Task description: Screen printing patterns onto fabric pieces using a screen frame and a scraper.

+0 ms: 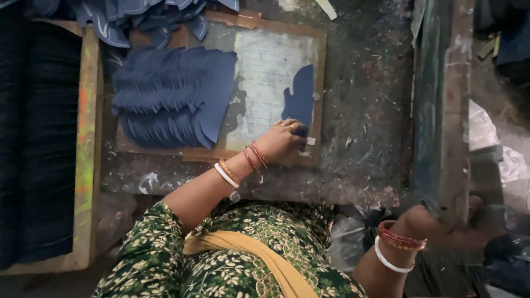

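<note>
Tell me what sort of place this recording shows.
Probably a small workshop for cut-out parts, perhaps footwear: a fanned stack of dark blue cut pieces, a worn wooden board, and a scrap-littered workbench.

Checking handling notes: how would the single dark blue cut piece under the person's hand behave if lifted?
The blue piece looks thin and flat on the board, so probably light and floppy. The left hand presses its lower end; it likely slides easily.
</note>
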